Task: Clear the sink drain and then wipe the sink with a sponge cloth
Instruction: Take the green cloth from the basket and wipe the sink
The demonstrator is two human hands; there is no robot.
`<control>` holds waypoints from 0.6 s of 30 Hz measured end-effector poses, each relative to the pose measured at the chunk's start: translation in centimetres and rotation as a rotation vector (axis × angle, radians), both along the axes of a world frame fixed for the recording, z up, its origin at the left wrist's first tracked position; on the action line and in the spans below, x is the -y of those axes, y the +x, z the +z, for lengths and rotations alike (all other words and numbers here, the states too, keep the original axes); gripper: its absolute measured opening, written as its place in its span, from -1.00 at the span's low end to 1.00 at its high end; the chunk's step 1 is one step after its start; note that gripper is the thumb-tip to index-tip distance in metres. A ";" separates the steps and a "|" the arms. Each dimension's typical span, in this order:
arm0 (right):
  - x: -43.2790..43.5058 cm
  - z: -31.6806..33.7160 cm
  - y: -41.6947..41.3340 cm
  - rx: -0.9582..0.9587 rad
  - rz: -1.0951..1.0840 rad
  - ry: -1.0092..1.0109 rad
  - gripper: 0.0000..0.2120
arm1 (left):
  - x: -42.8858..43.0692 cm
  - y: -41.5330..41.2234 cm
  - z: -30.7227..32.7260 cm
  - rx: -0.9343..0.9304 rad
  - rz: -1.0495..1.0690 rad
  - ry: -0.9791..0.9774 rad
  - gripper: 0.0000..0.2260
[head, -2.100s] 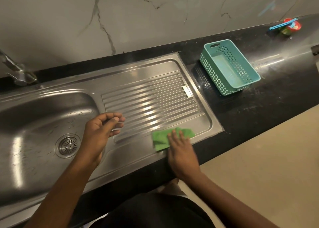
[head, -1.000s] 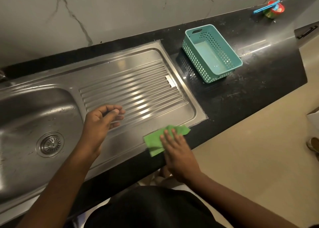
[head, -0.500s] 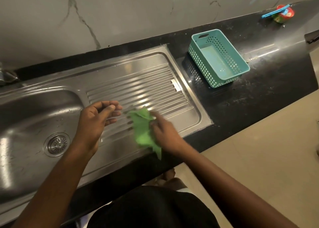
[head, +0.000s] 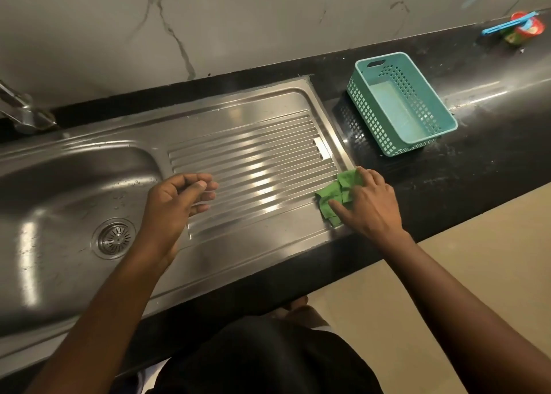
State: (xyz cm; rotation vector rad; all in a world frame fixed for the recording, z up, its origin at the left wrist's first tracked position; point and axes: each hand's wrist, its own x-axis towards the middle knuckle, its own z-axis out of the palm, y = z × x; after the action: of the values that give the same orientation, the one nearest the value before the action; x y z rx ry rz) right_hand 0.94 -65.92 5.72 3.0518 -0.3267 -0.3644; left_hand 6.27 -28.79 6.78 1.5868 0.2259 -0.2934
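A steel sink (head: 59, 182) with a ribbed draining board (head: 253, 161) fills the left and middle. Its round drain strainer (head: 114, 238) sits in the basin floor. A crumpled green sponge cloth (head: 335, 195) lies at the draining board's right front corner, pressed down by my right hand (head: 365, 204). My left hand (head: 176, 203) hovers over the board's left end beside the basin, fingers loosely curled, holding nothing.
A teal perforated basket (head: 402, 104) stands on the black countertop (head: 477, 161) right of the sink. A red and green container with a blue stick (head: 518, 28) sits far right. The tap (head: 21, 110) is at the back left. Beige floor lies below the counter edge.
My right hand has slid the green cloth from the middle of the draining board out to its right front corner. My left hand stays hovering by the basin.
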 end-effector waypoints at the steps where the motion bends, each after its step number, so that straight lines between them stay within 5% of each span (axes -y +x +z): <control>1: -0.4 -0.2 0.3 -0.003 -0.017 0.033 -0.39 | -0.1 0.0 0.0 -0.002 0.000 0.002 -0.83; 5: -2.2 -1.6 0.3 -0.040 -0.048 0.100 -0.30 | -0.8 -0.3 -0.2 -0.009 -0.001 0.005 -0.83; 9: -4.6 -3.0 -1.5 -0.056 0.001 0.002 -0.43 | -1.6 -0.4 -0.2 -0.017 0.011 0.009 -0.83; 18: -12.0 -2.5 -4.5 -0.035 0.127 0.163 -0.71 | -3.8 0.1 0.2 -0.021 0.043 0.002 -0.82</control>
State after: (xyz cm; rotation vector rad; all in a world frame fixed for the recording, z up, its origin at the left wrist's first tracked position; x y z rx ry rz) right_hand -3.56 -53.88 3.20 3.1986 -0.1056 -0.4578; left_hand 6.33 -24.99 6.96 1.5799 0.2763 -0.2768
